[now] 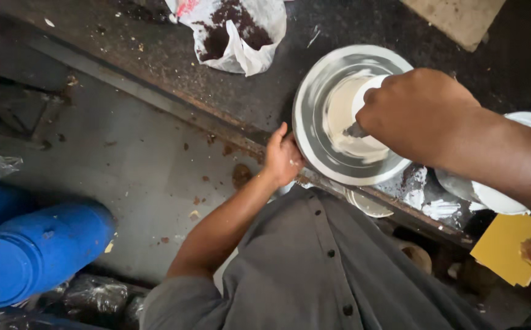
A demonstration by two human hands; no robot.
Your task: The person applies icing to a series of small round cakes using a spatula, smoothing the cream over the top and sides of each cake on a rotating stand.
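open dark table point(155, 55) between white bag point(232, 33), upper centre, and steel bowl point(314, 116); right of bowl, white dish point(497, 195) crowds the edge; bare floor point(125, 165) lower left, blue drum point(33, 253) blocking.

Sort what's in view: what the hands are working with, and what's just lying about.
In use:
- steel bowl of white paste, left hand gripping its rim
- right hand closed on a tool in the paste; tool mostly hidden

Lying about:
- white bag of dark crumbs
- blue barrel
- yellow card
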